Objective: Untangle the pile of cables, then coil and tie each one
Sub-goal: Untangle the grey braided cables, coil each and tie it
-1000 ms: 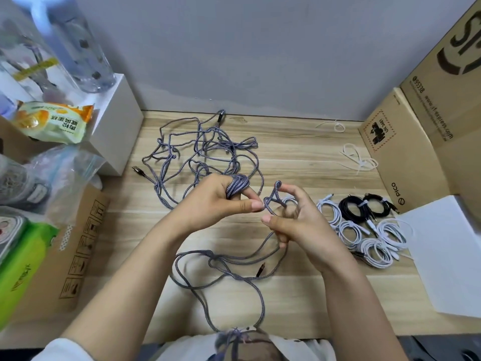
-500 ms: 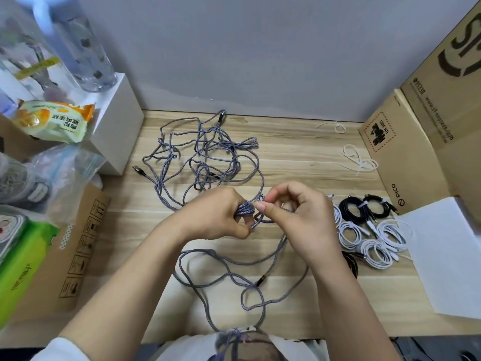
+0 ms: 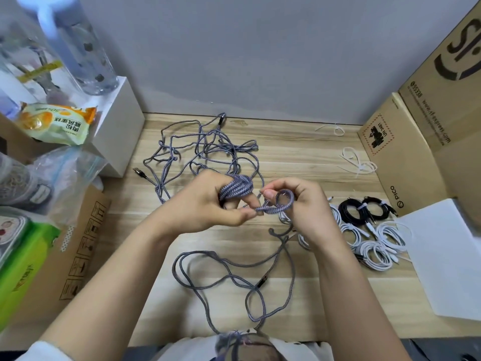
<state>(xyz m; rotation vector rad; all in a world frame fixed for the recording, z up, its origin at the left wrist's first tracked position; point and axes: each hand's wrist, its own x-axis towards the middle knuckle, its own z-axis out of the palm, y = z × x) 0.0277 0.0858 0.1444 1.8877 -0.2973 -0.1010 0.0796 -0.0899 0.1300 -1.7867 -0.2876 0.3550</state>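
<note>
I saw the left hand (image 3: 208, 204) gripping the grey braided cable (image 3: 235, 190), wound around its fingers, and the right hand (image 3: 299, 204) pinching a fresh loop (image 3: 279, 204). The slack (image 3: 229, 274) lay looped on the table (image 3: 299, 157) and could knot if I pulled fast; the far tangle (image 3: 203, 149) might also drag. Compared with half a second earlier, the hands had separated and the loop had opened

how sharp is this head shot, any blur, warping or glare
Head view: the middle is fairly sharp, braid on the grey cable around the left hand reads clearly; the bottle top left is smeared; wide-angle warping bends the cardboard boxes and table edges; soft even light, faint shadows, no glare.
</note>
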